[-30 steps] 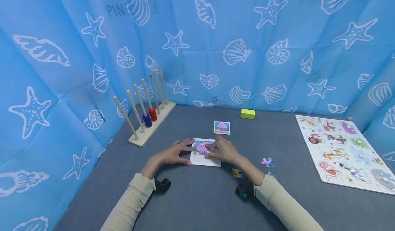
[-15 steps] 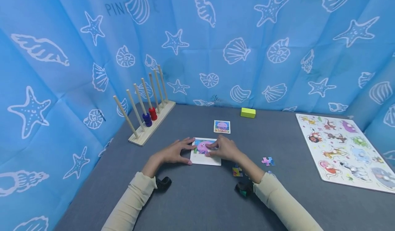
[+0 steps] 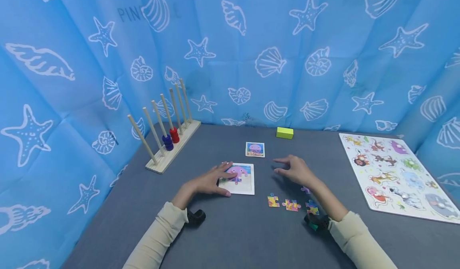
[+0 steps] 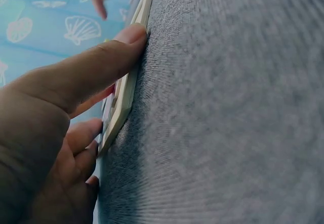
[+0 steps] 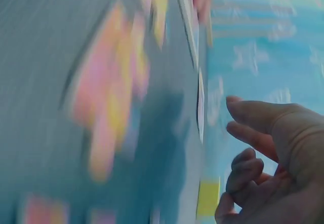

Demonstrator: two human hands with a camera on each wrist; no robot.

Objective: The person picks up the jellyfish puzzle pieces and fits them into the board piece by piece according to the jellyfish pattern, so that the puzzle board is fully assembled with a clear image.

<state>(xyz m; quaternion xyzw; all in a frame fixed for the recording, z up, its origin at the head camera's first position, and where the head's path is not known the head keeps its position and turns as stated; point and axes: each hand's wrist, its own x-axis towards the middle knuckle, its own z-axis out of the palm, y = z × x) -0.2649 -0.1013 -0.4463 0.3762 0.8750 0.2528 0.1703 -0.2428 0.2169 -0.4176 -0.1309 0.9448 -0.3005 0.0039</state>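
Observation:
My left hand rests on the left side of a small jigsaw tray. Its index finger lies over a pink octopus-like picture fitted in the tray's upper part, and its thumb touches the near edge; the lower part shows bare board. In the left wrist view the thumb lies along the tray's edge. To the right, my right hand hovers over the table, index finger and thumb apart, with nothing between them. Several loose jigsaw pieces lie nearer the front; one pink piece is partly hidden by the right hand.
Behind the tray lies a small picture card, with a yellow-green block beyond it. A peg stand with blue and red rings is at the left. An animal puzzle board lies at the right. A blue curtain hangs behind.
The right hand has left the tray and moved right, uncovering the octopus-like picture and the loose pieces near the front. The left hand stays at the tray, its index finger further over the picture.

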